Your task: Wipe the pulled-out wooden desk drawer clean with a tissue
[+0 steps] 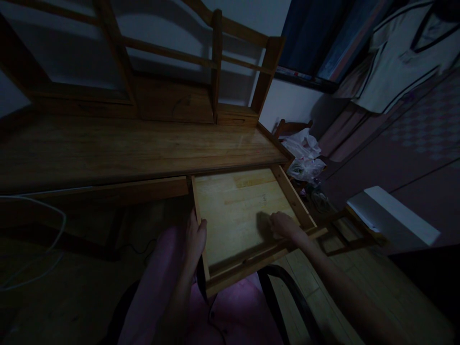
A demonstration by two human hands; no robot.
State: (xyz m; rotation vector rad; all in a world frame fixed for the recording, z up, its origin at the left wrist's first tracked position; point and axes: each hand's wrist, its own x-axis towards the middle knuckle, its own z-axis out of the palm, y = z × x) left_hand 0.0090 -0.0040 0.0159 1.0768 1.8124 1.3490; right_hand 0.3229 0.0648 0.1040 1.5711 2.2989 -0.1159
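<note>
A shallow wooden drawer (237, 225) is pulled out of the desk over my lap, its pale bottom board showing. My left hand (196, 235) grips the drawer's left side wall, with the thumb at the top edge and the fingers on the outer side. Inside the drawer, over the right part of its bottom, is my right hand (282, 225) with the fingers curled closed. Whatever it may hold is hidden in the dim light. Its shadow falls on the board to the left of it. Small dark marks are on the board farther back.
Behind the drawer runs the wooden desktop (143, 143) with a shelf unit (176, 103) on it. White plastic bags (305, 153) rest on a chair at the right. Nearer stands a wooden stool (345, 235) bearing a white box-like object (398, 215). A white cable (63, 220) loops at left.
</note>
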